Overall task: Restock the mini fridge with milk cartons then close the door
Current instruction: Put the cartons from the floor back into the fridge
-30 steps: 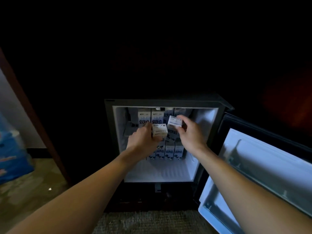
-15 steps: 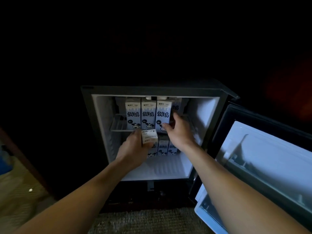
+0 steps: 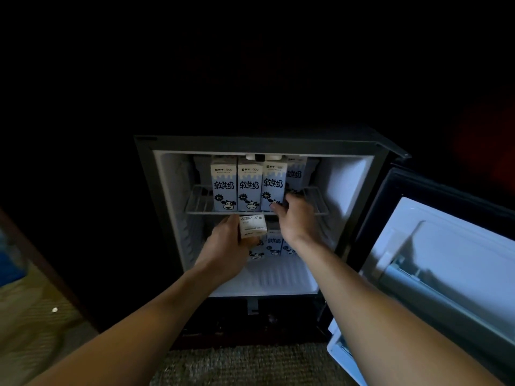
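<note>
— Reading your frame near to far. Rug [image 3: 250,363] lies under your forearms, and both arms reach into the open mini fridge [image 3: 259,143].

— Agreed. Your left hand [image 3: 225,243] is curled round the held carton [image 3: 253,225], with its pale printed face toward you. The carton sits just under the front edge of the wire shelf [image 3: 200,203].

— Lower cartons [image 3: 274,243] stand upright on the fridge floor just beyond that hand. Your left hand and the held carton partly hide them.

— Your right hand [image 3: 295,218] is up and right of your left, at shelf level. Its thumb is on the front of the third shelf carton [image 3: 274,185] and its fingers [image 3: 291,197] go round the lower right corner. It's blurred but reads as a pinch.

— Left of that hand, the first shelf carton [image 3: 224,188] and second shelf carton [image 3: 249,188] stand upright. They touch side by side, in line with the third, fronts toward you.

— Just past your right fingers, the fourth carton [image 3: 296,174] stands further back on the shelf and is half hidden.

— Door [image 3: 446,260] is swung wide open, right of your right forearm. Its white inner liner faces you.
</note>
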